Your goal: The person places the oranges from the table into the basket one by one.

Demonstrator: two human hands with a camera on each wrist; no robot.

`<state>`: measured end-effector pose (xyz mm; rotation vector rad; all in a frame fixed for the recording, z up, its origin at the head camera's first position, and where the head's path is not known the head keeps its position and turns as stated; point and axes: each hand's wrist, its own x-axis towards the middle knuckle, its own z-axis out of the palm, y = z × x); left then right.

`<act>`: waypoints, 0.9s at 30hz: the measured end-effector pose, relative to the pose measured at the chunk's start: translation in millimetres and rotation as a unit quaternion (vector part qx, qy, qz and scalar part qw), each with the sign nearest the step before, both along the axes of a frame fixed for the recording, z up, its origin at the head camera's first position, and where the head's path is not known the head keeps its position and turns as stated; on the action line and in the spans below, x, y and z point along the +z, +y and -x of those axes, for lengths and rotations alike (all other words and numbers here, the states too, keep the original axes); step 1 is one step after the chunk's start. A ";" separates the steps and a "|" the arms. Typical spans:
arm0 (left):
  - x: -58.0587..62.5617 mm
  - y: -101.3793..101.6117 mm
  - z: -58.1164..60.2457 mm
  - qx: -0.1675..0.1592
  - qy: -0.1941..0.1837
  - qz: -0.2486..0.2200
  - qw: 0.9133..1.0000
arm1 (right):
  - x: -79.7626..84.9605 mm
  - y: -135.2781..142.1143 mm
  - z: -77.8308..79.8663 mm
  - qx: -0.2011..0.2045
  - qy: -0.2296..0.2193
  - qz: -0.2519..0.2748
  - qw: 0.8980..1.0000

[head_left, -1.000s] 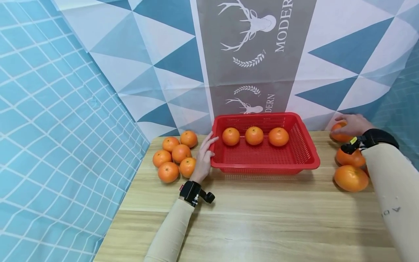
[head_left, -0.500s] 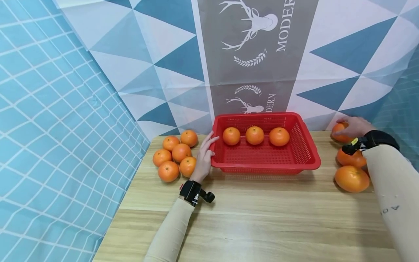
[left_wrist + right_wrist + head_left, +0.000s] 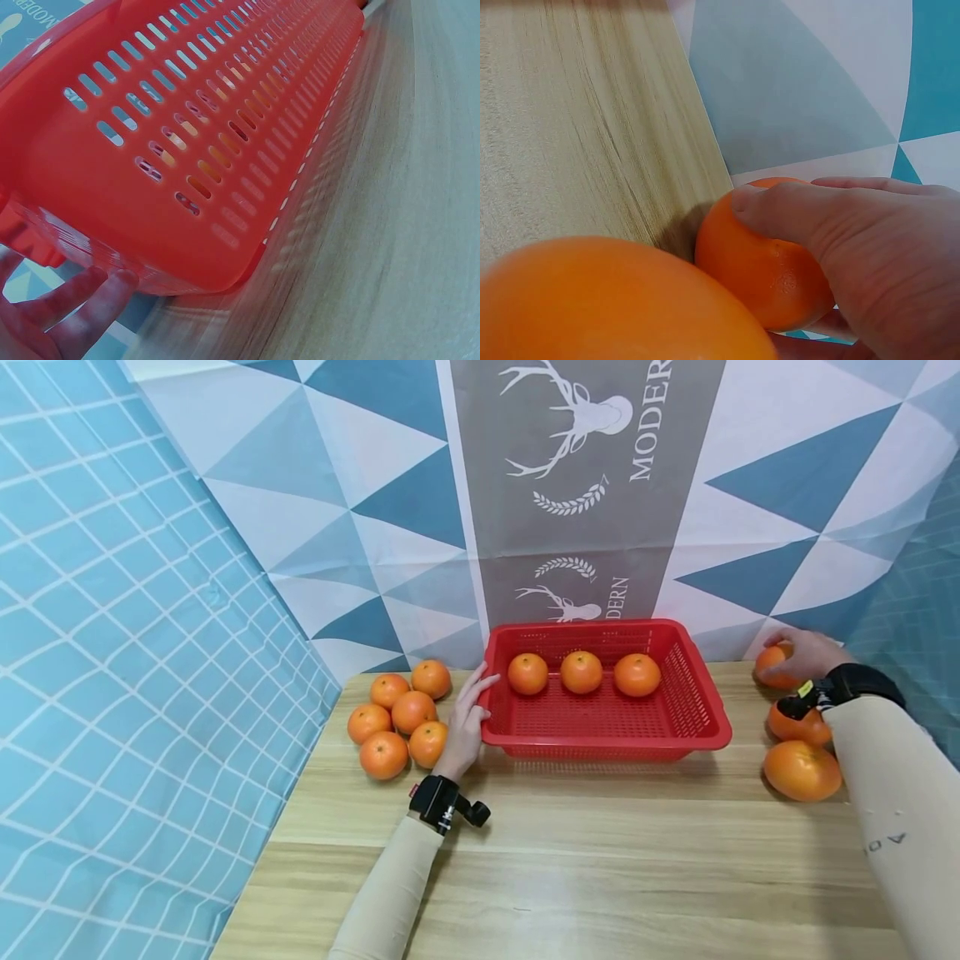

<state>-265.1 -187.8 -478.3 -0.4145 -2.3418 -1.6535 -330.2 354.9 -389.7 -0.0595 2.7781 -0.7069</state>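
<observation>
Red basket [image 3: 600,742] (ref. pt.) is resting on desk [image 3: 570,860]; 3 oranges [image 3: 581,673] are sitting inside it, in a row along its far side; L hand [image 3: 465,731] is touching basket's L end, fingers [image 3: 99,309] spreading at rim & outer wall; R hand [image 3: 813,653] is gripping 1 orange [image 3: 765,274] on desk, well R of basket, level w/ its far half, thumb & fingers pinching fruit from opp. sides; 2 larger-looking oranges [image 3: 802,771] are lying R of basket, level w/ its near half; 6 oranges [image 3: 413,712] are forming cluster L of basket, adj. to L hand; patterned backdrop [image 3: 315,452] is hanging behind basket.
</observation>
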 end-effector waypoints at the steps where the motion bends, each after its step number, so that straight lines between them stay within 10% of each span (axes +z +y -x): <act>1: 0.6 0.2 -0.2 0.001 0.001 0.001 1.000 | 0.2 -0.7 -1.1 -0.002 0.000 0.001 1.000; 27: -0.8 0.2 1.9 0.003 -0.001 0.000 1.000 | 8.5 -1.9 -7.7 -0.008 -0.006 0.021 1.000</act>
